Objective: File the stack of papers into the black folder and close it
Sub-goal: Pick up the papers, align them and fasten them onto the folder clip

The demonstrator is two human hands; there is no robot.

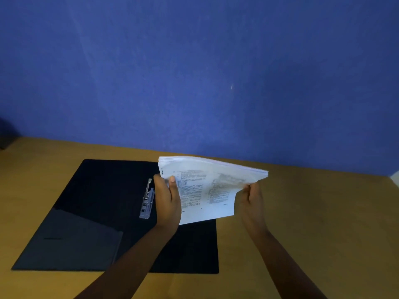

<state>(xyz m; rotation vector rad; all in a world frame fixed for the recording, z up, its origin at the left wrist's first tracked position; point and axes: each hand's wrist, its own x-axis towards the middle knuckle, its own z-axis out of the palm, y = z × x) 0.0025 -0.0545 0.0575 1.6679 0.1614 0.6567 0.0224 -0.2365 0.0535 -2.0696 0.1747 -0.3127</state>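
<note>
The black folder lies open and flat on the wooden table, its metal clip raised near the spine. Above the folder's right half I hold the stack of printed papers, tilted up off the table. My left hand grips the stack's left edge, thumb on top, right beside the clip. At the stack's right corner my right hand pinches the sheets. The part of the folder under the papers is hidden.
The wooden table runs up to a blue wall close behind. A dark object sits at the far left edge. The folder's left flap carries a glossy inner pocket.
</note>
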